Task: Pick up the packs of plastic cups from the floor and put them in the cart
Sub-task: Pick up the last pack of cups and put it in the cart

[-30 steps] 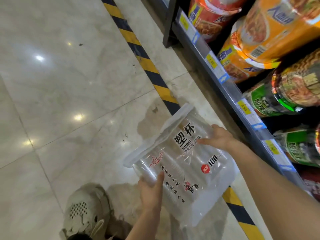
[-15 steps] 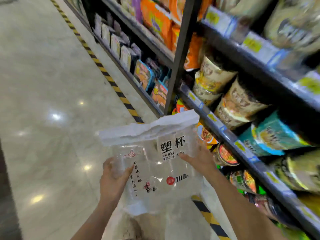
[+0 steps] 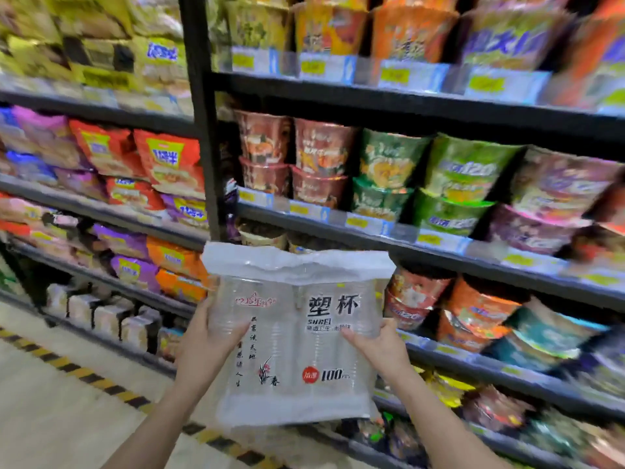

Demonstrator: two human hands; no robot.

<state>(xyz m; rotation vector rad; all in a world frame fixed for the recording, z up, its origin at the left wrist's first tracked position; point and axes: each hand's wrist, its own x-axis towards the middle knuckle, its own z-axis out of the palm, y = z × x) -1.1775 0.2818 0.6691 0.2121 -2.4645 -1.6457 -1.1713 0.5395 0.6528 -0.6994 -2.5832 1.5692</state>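
Note:
A clear pack of plastic cups (image 3: 294, 336) with a white sealed top and black printed characters is held upright in front of me at chest height. My left hand (image 3: 203, 346) grips its left side, thumb across the front. My right hand (image 3: 378, 346) grips its right side, thumb on the front as well. The pack is off the floor, in front of the store shelves. No cart is in view.
Dark metal shelves (image 3: 406, 238) full of instant noodle cups and snack bags (image 3: 162, 164) stand directly ahead, with a black upright post (image 3: 203, 130). A pale floor with a yellow-black striped line (image 3: 67, 367) shows at lower left.
Both hands have raised the pack from near the floor to chest height. My view has swung up from the floor to face the shelves.

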